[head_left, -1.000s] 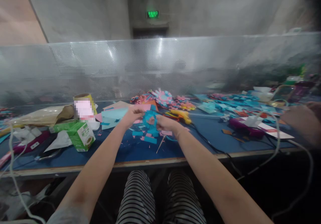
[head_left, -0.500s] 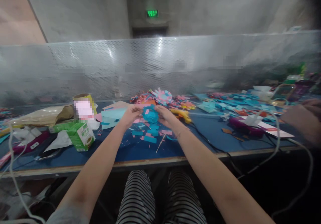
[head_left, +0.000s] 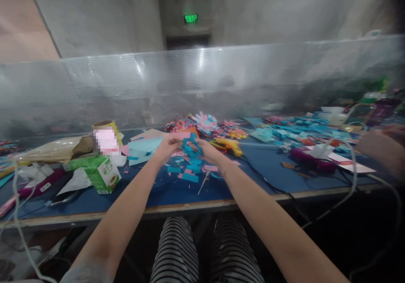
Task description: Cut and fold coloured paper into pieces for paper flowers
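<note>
Okay, both hands are up over the middle of the desk [head_left: 272,167], a bit back from its near edge. Left hand [head_left: 167,147] and right hand [head_left: 207,150] face each other, fingers closed in a pinch on the same blue paper piece [head_left: 190,147]. The piece is held between the two hands, just above the desk surface, and it looks cut or folded into strips; blur hides finer detail.

Right under the hands lie loose blue scraps [head_left: 190,172] with a few pink bits mixed in. A thin wooden stick [head_left: 202,182] lies just toward the near edge from them. Light blue and pink sheets [head_left: 142,145] lie flat beside the left hand.

Toward the left edge a green carton [head_left: 103,174] stands tilted, and a yellow roll [head_left: 107,126] stands behind it. A brown paper bag [head_left: 57,148] lies further left.

Behind the hands, near the far edge, is a cluster of paper flowers [head_left: 205,123]. A yellow glue gun [head_left: 228,145] lies just right of the right hand, and a black cable [head_left: 262,182] runs from it off the near edge.

Toward the right edge there is a purple tool [head_left: 311,161], more blue cuttings [head_left: 294,131], and another person's hand [head_left: 379,148], blurred. A perforated metal screen [head_left: 202,84] stands along the far edge.
</note>
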`<state>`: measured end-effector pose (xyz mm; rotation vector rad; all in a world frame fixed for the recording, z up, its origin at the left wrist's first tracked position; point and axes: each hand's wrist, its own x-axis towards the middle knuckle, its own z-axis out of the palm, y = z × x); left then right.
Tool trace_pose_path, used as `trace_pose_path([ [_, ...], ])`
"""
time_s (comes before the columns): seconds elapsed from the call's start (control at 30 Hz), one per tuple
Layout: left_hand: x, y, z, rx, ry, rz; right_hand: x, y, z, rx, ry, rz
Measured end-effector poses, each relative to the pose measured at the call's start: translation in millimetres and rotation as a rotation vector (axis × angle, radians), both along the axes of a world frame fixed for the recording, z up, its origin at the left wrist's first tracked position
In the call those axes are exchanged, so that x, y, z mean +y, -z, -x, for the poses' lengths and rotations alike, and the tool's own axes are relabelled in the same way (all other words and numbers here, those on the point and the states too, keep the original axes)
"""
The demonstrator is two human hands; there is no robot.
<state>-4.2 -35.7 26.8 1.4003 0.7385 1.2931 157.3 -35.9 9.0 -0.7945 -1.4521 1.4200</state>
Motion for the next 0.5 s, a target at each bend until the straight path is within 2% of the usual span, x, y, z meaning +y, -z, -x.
trace_pose_path([
  [0.13, -1, -0.7, 0, 0.045, -0.019, 0.006, -2, -1.8, -2, -0.278, 0.027, -0.208],
  [0.23, 0, 0.2, 1, 0.062, -0.016, 0.010, -2, -2.8, -4, -0.400, 0.043, -0.306],
  [0.4, 1, 1.8, 1, 0.080, -0.017, 0.004, 2, 0.1, -5, -0.388, 0.055, -0.410],
  [0.5, 2, 1.7, 2, 0.080, -0.031, -0.004, 12, 5.3, -7, -0.325, 0.046, -0.327],
])
